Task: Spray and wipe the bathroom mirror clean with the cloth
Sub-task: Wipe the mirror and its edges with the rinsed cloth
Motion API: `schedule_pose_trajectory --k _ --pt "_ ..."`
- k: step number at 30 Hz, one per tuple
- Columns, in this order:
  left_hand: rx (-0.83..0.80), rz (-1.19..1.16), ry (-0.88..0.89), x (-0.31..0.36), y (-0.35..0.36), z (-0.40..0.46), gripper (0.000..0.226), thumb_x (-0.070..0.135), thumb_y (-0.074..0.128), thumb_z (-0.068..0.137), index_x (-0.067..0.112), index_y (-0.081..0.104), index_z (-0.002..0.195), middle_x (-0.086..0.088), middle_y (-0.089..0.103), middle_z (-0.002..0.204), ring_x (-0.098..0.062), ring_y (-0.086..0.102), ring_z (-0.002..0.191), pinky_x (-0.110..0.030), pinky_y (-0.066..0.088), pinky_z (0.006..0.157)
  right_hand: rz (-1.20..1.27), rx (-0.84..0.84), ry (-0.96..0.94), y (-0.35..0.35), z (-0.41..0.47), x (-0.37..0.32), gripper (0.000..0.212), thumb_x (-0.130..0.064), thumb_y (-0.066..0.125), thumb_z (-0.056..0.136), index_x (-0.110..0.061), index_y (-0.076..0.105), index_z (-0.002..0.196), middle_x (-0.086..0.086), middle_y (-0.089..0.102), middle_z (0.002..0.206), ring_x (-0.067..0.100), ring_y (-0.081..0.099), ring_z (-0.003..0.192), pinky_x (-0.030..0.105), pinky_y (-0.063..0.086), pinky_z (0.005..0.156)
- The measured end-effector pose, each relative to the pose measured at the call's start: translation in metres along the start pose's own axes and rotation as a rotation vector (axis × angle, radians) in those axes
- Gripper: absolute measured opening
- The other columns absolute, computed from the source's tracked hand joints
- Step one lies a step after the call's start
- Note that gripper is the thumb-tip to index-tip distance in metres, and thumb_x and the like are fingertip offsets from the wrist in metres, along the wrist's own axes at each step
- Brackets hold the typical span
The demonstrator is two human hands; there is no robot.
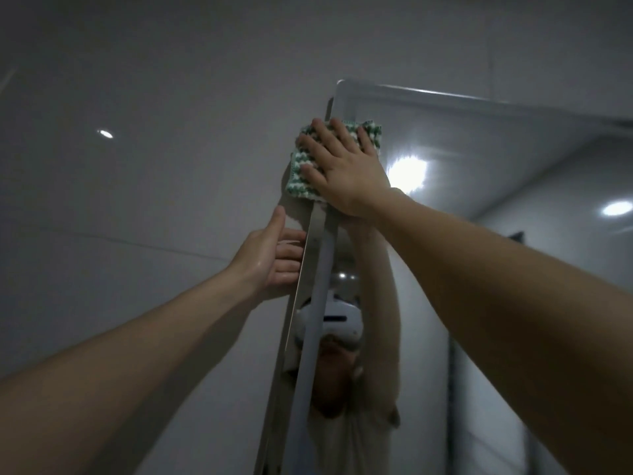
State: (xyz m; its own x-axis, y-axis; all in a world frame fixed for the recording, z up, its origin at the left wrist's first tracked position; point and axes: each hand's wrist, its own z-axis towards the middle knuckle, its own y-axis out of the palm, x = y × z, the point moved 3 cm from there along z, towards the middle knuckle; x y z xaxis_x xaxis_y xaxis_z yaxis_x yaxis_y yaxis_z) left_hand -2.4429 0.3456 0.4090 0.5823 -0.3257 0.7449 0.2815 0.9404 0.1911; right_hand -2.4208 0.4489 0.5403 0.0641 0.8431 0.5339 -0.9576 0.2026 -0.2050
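The bathroom mirror (479, 173) hangs high in front of me, with its metal-framed left edge (317, 255) running down the middle of the view. A green-and-white cloth (371, 132) lies flat on the mirror's upper left corner, overlapping the frame. My right hand (342, 166) presses the cloth against the glass with straight, spread fingers. My left hand (274, 255) is raised beside the frame's outer side, thumb up and fingers reaching behind the edge. No spray bottle is in view.
A pale glossy tiled wall (137, 200) fills the left and top. The mirror reflects my raised arms, a white headset, ceiling lights and a dark doorway on the right.
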Motion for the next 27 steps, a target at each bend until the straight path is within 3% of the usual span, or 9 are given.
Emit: schedule_pose_trajectory --k 5,11,17,20,23,27 --pt "-0.051 0.090 -0.010 0.029 0.007 0.019 0.058 0.060 0.026 0.094 0.010 0.056 0.093 -0.006 0.064 0.053 -0.019 0.065 0.050 -0.026 0.053 0.047 0.024 0.016 0.005 -0.010 0.038 0.024 0.055 -0.049 0.017 0.102 -0.031 0.008 0.153 -0.004 -0.003 0.161 0.016 -0.008 0.147 0.043 -0.010 0.116" --pt "-0.071 0.041 -0.054 0.025 0.007 0.006 0.061 0.058 0.023 0.096 0.007 0.056 0.095 -0.014 0.067 0.087 -0.028 0.066 0.081 -0.034 0.053 0.066 0.058 0.075 0.052 -0.004 0.010 0.015 0.057 -0.051 0.013 0.101 -0.029 0.006 0.153 -0.003 -0.004 0.161 0.018 -0.008 0.147 0.045 -0.010 0.117" --pt "-0.030 0.001 -0.133 -0.003 0.002 -0.035 0.074 0.061 0.016 0.096 0.002 0.047 0.130 -0.019 0.050 0.134 -0.028 0.054 0.108 -0.033 0.048 0.074 0.100 0.081 0.129 0.016 -0.073 -0.017 0.057 -0.050 0.013 0.102 -0.029 -0.002 0.152 -0.001 -0.005 0.161 0.020 -0.009 0.147 0.045 -0.012 0.116" --pt "-0.011 -0.020 -0.190 -0.034 -0.007 -0.067 0.077 0.061 0.017 0.095 -0.001 0.041 0.136 -0.019 0.046 0.139 -0.030 0.049 0.121 -0.035 0.045 0.082 0.109 0.076 0.120 0.037 -0.139 -0.057 0.058 -0.050 0.015 0.102 -0.026 0.000 0.153 0.002 -0.002 0.161 0.022 -0.006 0.148 0.046 -0.009 0.117" --pt "-0.002 -0.046 -0.257 -0.080 -0.017 -0.101 0.077 0.060 0.017 0.096 -0.001 0.042 0.136 -0.018 0.050 0.136 -0.025 0.056 0.104 -0.031 0.047 0.076 0.124 0.115 0.096 0.056 -0.205 -0.102 0.058 -0.047 0.022 0.101 -0.021 0.016 0.153 0.006 0.012 0.160 0.028 0.008 0.147 0.050 0.002 0.117" --pt "0.010 -0.090 -0.362 -0.143 -0.033 -0.144 0.076 0.057 0.015 0.097 -0.002 0.041 0.137 -0.017 0.049 0.138 -0.028 0.051 0.122 -0.036 0.040 0.094 0.133 0.095 0.075 0.074 -0.282 -0.151 0.058 -0.045 0.027 0.101 -0.018 0.019 0.152 0.009 0.016 0.159 0.029 0.011 0.146 0.050 0.003 0.118"
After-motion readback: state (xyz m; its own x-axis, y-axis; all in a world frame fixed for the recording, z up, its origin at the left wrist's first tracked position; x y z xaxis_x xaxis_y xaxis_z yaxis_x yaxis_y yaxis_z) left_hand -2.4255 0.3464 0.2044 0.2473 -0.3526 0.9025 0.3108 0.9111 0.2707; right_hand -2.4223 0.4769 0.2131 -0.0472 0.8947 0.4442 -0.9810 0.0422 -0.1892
